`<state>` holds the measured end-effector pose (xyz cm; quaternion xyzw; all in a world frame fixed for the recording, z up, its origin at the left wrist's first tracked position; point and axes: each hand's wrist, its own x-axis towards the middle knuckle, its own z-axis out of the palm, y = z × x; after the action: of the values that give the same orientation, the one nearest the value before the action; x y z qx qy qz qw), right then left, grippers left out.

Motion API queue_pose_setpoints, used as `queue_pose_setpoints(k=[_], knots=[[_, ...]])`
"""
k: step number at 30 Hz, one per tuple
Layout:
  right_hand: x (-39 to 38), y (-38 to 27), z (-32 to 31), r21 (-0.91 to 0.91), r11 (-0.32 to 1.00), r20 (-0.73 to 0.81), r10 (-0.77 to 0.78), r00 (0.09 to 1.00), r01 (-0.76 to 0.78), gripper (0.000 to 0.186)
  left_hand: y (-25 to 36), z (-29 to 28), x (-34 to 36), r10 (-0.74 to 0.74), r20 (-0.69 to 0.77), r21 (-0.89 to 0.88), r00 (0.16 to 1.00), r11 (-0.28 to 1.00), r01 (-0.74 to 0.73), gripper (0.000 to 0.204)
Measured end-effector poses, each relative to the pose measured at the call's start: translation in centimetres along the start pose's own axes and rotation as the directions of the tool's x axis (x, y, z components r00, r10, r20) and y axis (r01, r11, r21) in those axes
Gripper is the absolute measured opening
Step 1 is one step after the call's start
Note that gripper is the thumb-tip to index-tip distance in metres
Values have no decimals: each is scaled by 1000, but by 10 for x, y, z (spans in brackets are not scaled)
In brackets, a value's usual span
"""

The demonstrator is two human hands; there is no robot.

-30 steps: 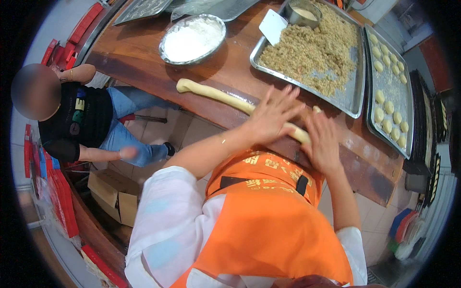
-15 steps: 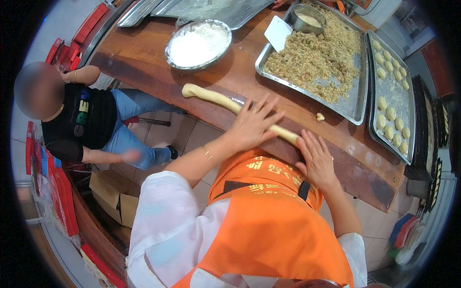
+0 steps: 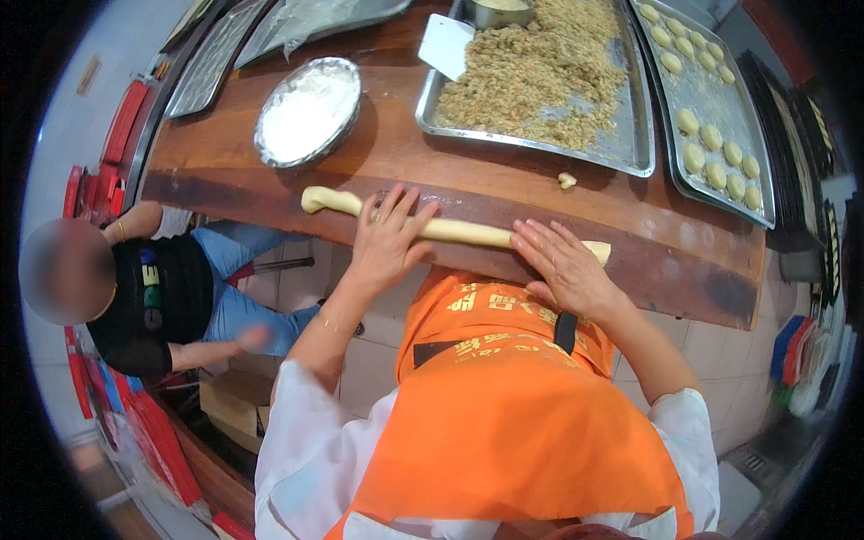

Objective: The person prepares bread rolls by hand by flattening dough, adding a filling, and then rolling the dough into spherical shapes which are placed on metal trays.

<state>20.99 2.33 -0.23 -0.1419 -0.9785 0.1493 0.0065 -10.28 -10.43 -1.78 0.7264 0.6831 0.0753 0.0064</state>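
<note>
Pale-yellow, long dough rope [image 3: 468, 232] lies on brown wooden desk [image 3: 387, 117] under L hand [image 3: 385, 236], palm-down w/ fingers spread, & R hand [image 3: 565, 268], flat, unclenched; hands apart. Small pale dough bit [image 3: 566, 181] beyond R hand.

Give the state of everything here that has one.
Left hand: open, atop dough roll
Right hand: open, atop dough roll
Dough roll: long, uneven
Metal bowl: holding white powder
Large tray: holding crumbly mixture, partly bare
White scraper: overlapping large tray's rim
Far-right tray: holding dough pieces, two groups
Dough scrap: loose on table
</note>
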Motion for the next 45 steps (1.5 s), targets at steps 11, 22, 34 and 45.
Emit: queue_pose_setpoints(k=[11, 22, 34, 45], knots=[[4, 23, -8, -102, 955, -300, 236, 924, -277, 74, -39, 17, 47, -45, -309, 77, 950, 994, 72, 54], [-51, 20, -11, 458, 778, -365, 605, 707, -430, 35, 174, 41, 119, 261, -242, -542, 934, 763, -354, 51], [-67, 20, -13, 909, 316, -83, 775, 627, -270, 24, 167, 18, 124, 362, 73, -570, 929, 780, -259, 22], [-91, 34, -3, 997, -79, 44, 725, 688, 20, 26, 88, -20, 107, 204, 333, -342, 921, 936, -84, 27]])
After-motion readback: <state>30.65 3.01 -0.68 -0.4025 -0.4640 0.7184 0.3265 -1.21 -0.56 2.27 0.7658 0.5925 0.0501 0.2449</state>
